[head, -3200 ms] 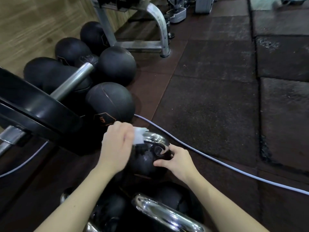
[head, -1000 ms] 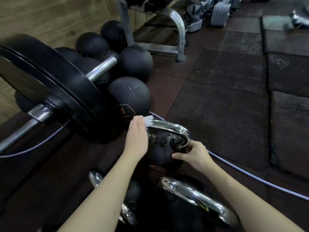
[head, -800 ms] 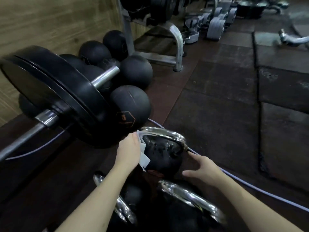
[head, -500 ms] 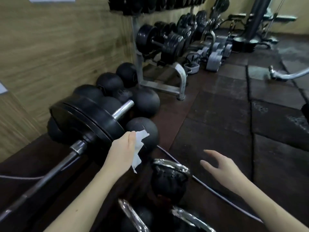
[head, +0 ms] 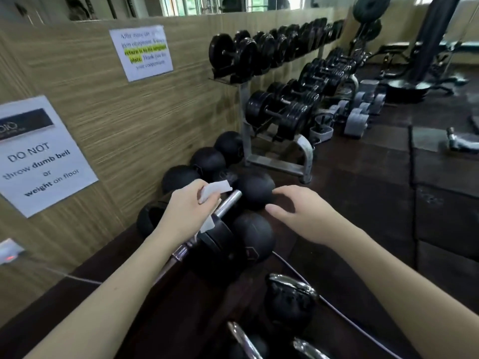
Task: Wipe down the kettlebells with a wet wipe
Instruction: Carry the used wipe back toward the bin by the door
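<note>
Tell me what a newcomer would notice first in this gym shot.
Two bare forearms reach in from the bottom: the left hand grips a white wet wipe above a barbell, while the right hand hangs open beside it, holding nothing. Below them, near the bottom edge, stands a black kettlebell with a shiny chrome handle. On the wooden wall at left, a white sign warns against throwing dumbbells or weights on the floor.

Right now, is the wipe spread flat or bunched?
Bunched: the left hand pinches the wipe, loose ends sticking out above and below the fingers.
</note>
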Action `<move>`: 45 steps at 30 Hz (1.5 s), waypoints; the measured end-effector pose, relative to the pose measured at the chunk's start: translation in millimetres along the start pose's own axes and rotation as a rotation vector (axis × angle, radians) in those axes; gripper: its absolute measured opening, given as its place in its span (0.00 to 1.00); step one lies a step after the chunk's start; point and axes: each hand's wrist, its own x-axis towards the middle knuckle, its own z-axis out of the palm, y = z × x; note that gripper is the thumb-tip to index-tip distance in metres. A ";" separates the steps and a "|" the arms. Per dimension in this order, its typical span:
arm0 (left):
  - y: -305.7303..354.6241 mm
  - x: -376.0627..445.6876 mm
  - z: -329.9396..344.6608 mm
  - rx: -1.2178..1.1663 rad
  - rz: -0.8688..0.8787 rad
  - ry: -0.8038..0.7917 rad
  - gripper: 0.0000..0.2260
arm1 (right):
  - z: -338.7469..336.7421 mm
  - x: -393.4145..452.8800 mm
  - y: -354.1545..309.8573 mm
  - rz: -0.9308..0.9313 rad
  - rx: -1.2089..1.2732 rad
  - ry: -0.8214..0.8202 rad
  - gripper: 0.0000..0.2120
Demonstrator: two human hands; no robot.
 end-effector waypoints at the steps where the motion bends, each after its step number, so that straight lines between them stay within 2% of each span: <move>1: 1.2 0.2 6.1 -0.003 -0.001 0.007 0.06 | 1.3 2.9 3.3 -0.022 -0.018 0.003 0.35; 2: 1.5 -1.0 12.7 -0.001 -0.006 0.013 0.05 | 3.0 6.1 7.4 -0.034 -0.035 -0.005 0.36; 4: 1.4 -9.0 18.8 -0.010 -0.036 0.039 0.06 | 4.5 12.7 14.4 -0.064 -0.069 -0.046 0.31; 7: 3.9 -25.8 -10.0 -0.009 -0.102 0.102 0.07 | -7.0 20.6 -2.7 -0.148 -0.102 -0.090 0.26; 10: 10.7 -44.2 -64.9 0.036 -0.146 0.189 0.07 | -23.7 29.7 -48.4 -0.228 -0.115 -0.127 0.26; 13: 27.4 -84.2 -137.2 0.036 -0.221 0.254 0.08 | -38.0 32.5 -124.8 -0.340 -0.143 -0.151 0.27; 17: 53.7 -179.7 -292.4 0.092 -0.366 0.381 0.06 | -61.0 -4.4 -293.7 -0.573 -0.196 -0.221 0.27; 21: 83.9 -318.0 -478.0 0.186 -0.487 0.588 0.06 | -79.2 -79.1 -483.1 -0.774 -0.180 -0.224 0.27; 25: 119.0 -504.6 -661.4 0.325 -0.635 0.796 0.09 | -82.8 -192.0 -683.1 -0.974 -0.070 -0.263 0.26; 30: 178.2 -726.4 -831.2 0.527 -0.754 0.913 0.05 | -87.0 -352.3 -908.4 -1.174 0.042 -0.333 0.28; 36: 254.3 -933.7 -937.9 0.662 -0.957 1.079 0.06 | -108.3 -530.0 -1106.6 -1.425 0.101 -0.440 0.30; 41: 288.5 -1054.3 -965.3 0.685 -1.108 1.234 0.07 | -104.5 -644.0 -1205.5 -1.627 0.130 -0.476 0.29; 45: 292.7 -1114.7 -979.2 0.698 -1.188 1.295 0.09 | -83.0 -706.2 -1258.4 -1.705 0.179 -0.532 0.28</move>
